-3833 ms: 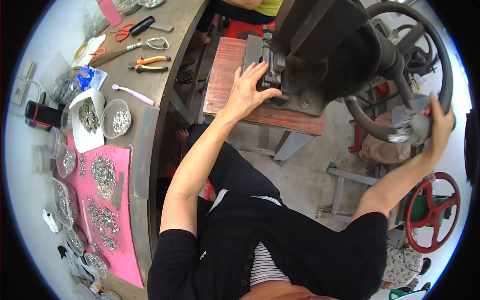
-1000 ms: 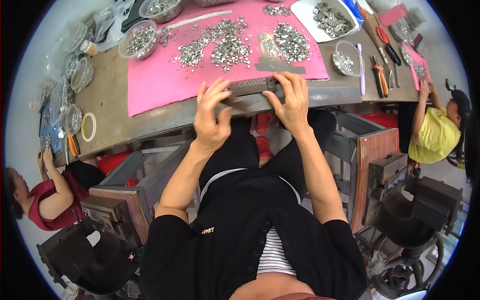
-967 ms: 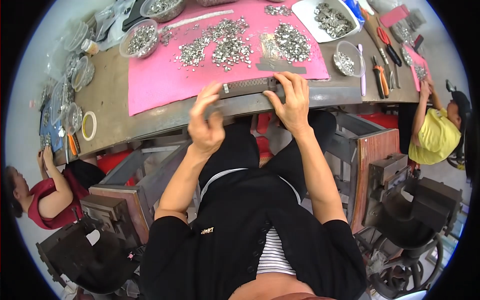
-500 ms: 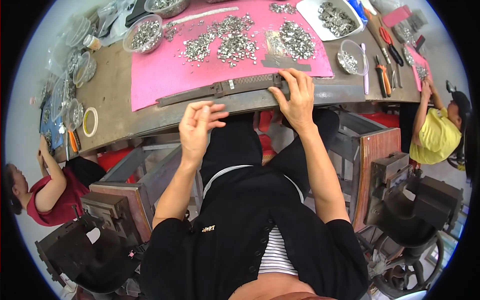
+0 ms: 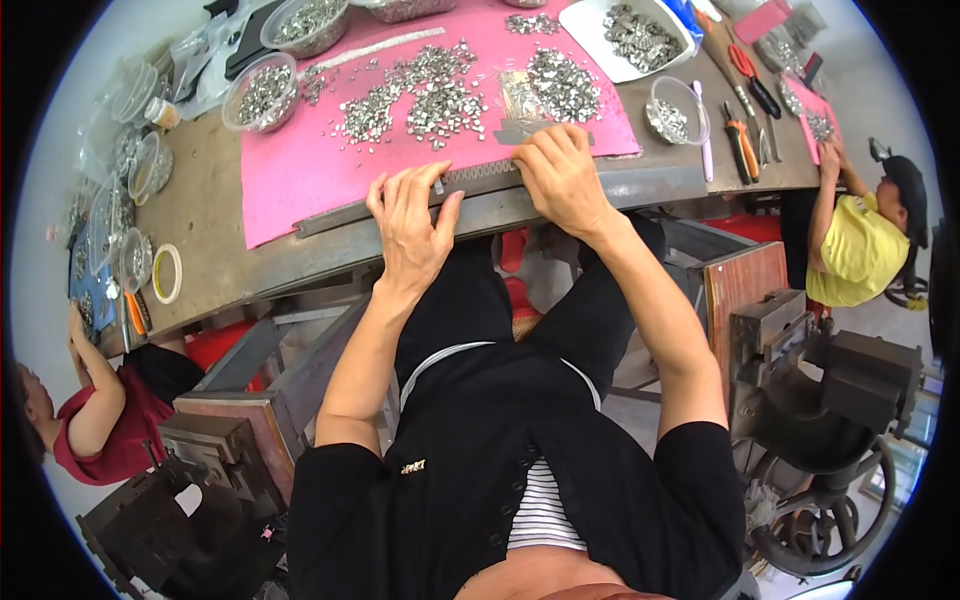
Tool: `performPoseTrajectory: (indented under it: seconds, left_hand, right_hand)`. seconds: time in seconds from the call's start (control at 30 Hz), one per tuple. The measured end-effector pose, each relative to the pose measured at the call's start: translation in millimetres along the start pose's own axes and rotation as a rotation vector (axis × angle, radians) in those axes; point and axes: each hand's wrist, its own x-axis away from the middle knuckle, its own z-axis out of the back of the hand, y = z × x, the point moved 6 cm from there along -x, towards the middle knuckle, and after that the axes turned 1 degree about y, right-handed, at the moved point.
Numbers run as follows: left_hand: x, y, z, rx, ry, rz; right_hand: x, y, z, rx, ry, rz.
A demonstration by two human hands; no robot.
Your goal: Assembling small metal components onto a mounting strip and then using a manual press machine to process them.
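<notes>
A long dark metal bar with a row of slots (image 5: 485, 177) lies along the near edge of the bench, over the front of a pink mat (image 5: 290, 190). My left hand (image 5: 412, 225) is on its middle, fingers bent over the far side and thumb on the near side. A small shiny metal piece (image 5: 438, 187) sits in the bar by the left fingertips. With fingers curled, my right hand (image 5: 567, 185) grips the bar's right end and hides it. Beyond the hands lie several heaps of small silvery metal pieces (image 5: 445, 108).
Clear tubs of metal pieces (image 5: 262, 95) stand at the back left, a white tray (image 5: 585, 45) at the back right. Right of the mat are a small round tub (image 5: 675, 112), a purple toothbrush (image 5: 705, 140) and orange-handled pliers (image 5: 742, 145). People work at both sides.
My left hand has come from the air in front of the bench onto the bar. The right fingers have curled over its right end. The whole view has shifted slightly.
</notes>
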Motion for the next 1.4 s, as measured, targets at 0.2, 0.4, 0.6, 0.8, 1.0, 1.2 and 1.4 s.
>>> performPoseTrajectory:
  seconds: [0.2, 0.4, 0.6, 0.8, 1.0, 1.2, 1.4]
  left_hand:
    - [0, 2, 6, 0.023, -0.002, 0.046]
    - [-60, 14, -18, 0.094, -0.076, -0.092]
    - [-115, 4, -75, 0.048, -0.202, -0.181]
    - [-124, 5, -98, -0.051, -0.284, -0.200]
    - [-123, 16, -100, -0.086, -0.313, -0.265]
    - [-119, 13, -104, -0.070, -0.289, -0.379]
    - [-104, 7, -56, -0.007, -0.329, -0.309]
  right_hand:
    - [-31, 47, 39, 0.020, 0.304, 0.001]
    - [-20, 138, 66, 0.181, 0.294, -0.364]
    - [9, 90, 17, -0.158, -0.015, -0.391]
    - [15, 81, 4, -0.010, 0.027, -0.432]
    - [18, 85, 4, -0.043, 0.075, -0.455]
    - [17, 83, -2, -0.082, 0.043, -0.473]
    - [16, 87, 1, -0.105, -0.003, -0.490]
